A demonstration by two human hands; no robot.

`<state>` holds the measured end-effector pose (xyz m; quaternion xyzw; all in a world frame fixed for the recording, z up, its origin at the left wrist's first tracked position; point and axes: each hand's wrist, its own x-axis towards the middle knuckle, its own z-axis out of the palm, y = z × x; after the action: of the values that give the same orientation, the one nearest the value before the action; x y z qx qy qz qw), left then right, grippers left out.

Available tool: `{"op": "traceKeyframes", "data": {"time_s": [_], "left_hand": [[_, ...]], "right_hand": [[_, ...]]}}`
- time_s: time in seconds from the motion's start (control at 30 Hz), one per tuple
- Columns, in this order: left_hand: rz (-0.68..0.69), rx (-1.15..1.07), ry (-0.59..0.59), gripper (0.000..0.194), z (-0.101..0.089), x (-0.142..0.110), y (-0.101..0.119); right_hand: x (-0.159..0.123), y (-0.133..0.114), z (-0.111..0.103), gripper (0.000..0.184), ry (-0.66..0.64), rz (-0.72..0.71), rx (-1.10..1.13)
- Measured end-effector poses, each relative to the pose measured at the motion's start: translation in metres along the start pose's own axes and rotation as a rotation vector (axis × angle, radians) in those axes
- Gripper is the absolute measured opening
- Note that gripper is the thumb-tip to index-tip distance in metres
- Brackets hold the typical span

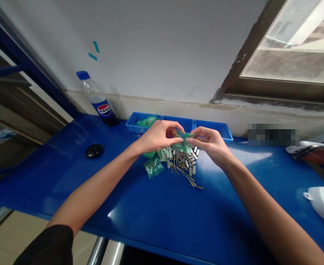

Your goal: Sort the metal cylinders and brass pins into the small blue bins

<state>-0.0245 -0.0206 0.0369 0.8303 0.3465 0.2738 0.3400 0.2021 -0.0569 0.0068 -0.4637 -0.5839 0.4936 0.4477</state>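
Between both hands a small green plastic bag (184, 139) is held up over a heap of metal parts. My left hand (162, 134) pinches its left edge between thumb and fingers. On the opposite edge, my right hand (208, 141) is closed in a similar pinch. Below lie loose thin metal pins (182, 165) and short silvery cylinders (192, 169). A filled green bag (153, 167) rests flat at the left of the heap, with more bags partly hidden under my left wrist. What the held bag contains is too small to tell.
Three blue bins (214, 129) stand in a row by the wall, the left one holding green bags (148, 120). A cola bottle (102, 105) and a black mouse-like object (94, 151) are on the left of the blue table (151, 217). A phone (319, 154) and white device (323, 202) sit right.
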Motion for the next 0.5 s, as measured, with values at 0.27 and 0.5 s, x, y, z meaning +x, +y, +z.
{"op": "traceKeyframes", "data": {"time_s": [0.27, 0.5], "left_hand": [[-0.064, -0.114, 0.052, 0.024, 0.001, -0.001, -0.001], [0.028, 0.200, 0.238, 0.010, -0.017, -0.002, 0.001]], "right_hand": [[0.001, 0.001, 0.004, 0.037, -0.005, 0.007, 0.049], [0.002, 0.008, 0.000, 0.033, 0.021, 0.007, -0.054]]}}
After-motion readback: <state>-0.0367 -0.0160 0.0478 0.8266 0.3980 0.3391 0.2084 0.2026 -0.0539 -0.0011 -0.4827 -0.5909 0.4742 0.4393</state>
